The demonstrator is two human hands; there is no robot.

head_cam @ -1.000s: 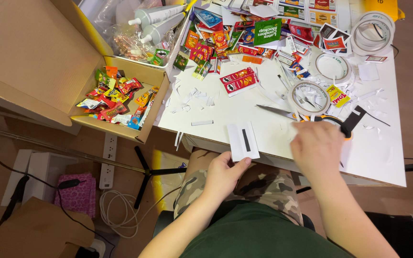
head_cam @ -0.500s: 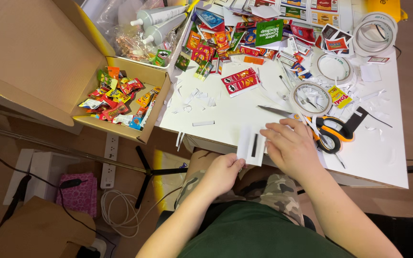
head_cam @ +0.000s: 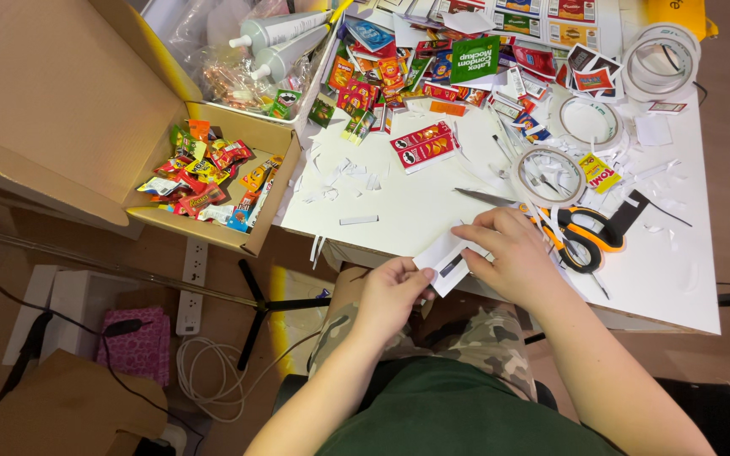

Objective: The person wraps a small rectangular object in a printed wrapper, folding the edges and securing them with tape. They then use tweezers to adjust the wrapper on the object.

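We have both hands on one small white card (head_cam: 444,260), right at the near edge of the table (head_cam: 407,203). Our left hand (head_cam: 392,291) pinches its near left corner, fingers closed on the paper; our right hand (head_cam: 513,253) pins the far right end, fingertips curled down over it. The card sits tilted between the two hands, half over the table edge, a dark mark showing on its face. Just right of our right hand lie the orange scissors (head_cam: 589,238), blades partly hidden by the wrist. Beyond them sits a tape roll (head_cam: 548,174), with two more rolls farther off to the right. White paper scraps (head_cam: 341,175) are strewn across the middle of the table, and a heap of colourful packets (head_cam: 420,72) crowds the far side. To the left, beside the table, an open cardboard box (head_cam: 221,228) holds more packets, well apart from our hands.
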